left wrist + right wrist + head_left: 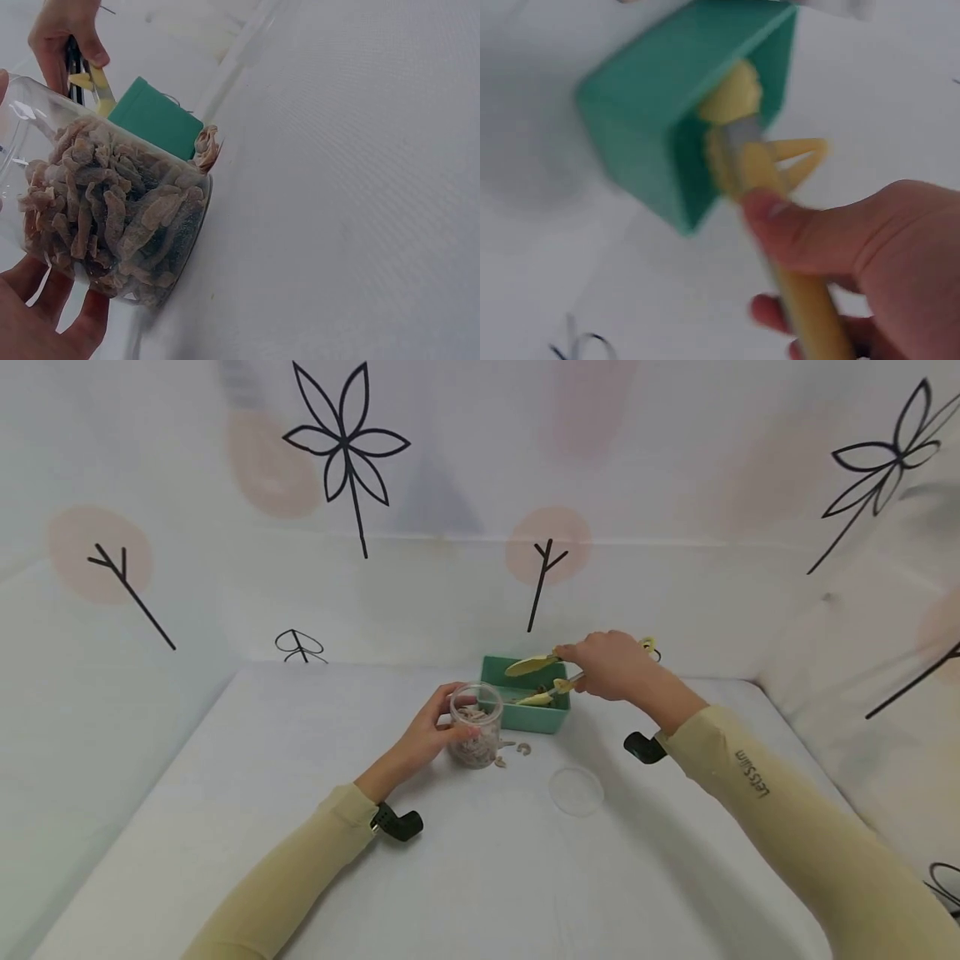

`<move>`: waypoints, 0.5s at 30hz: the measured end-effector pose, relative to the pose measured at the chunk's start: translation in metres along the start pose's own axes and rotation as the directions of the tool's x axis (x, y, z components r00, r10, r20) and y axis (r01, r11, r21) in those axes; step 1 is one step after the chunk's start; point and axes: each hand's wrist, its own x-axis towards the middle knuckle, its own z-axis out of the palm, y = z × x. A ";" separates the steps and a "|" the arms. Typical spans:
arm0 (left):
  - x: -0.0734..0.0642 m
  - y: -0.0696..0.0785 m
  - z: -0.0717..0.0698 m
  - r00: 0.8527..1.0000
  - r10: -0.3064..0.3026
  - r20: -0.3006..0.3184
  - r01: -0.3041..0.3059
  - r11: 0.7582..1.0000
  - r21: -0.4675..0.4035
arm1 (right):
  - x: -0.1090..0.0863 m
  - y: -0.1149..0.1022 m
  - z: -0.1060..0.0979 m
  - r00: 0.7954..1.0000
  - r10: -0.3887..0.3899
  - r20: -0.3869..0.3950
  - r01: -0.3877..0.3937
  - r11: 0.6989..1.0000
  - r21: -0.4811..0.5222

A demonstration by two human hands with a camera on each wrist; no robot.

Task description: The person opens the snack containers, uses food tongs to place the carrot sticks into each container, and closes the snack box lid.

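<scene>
My left hand (420,745) grips a clear jar (489,703) around its side, the jar standing on the white table without a lid. Greyish-brown dried strips (112,202) fill much of it, seen through the wall in the left wrist view. Just behind and right of the jar sits a green box (534,719). My right hand (611,667) holds yellow-tipped tongs (531,665) by their handles, thumb along one side. The tongs' heads are spread apart, one down inside the box and the other higher over it. Most of the box's inside is hidden.
A clear round lid (576,792) lies flat to the right in front of the box. A few loose strips (523,748) lie between jar and box. The patterned backdrop (420,602) rises close behind the table.
</scene>
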 end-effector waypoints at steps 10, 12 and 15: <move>0.009 -0.026 -0.003 1.000 -0.025 0.003 0.025 1.000 -0.014 | 0.007 -0.020 -0.043 0.995 0.008 0.096 0.012 0.978 -0.207; 0.010 -0.032 -0.003 1.000 -0.024 0.005 0.024 1.000 -0.016 | 0.009 -0.021 -0.042 0.993 0.018 0.119 0.005 0.981 -0.192; 0.009 -0.034 -0.005 1.000 -0.023 -0.002 0.023 1.000 -0.013 | 0.014 -0.019 -0.040 0.988 0.039 0.152 -0.015 0.988 -0.156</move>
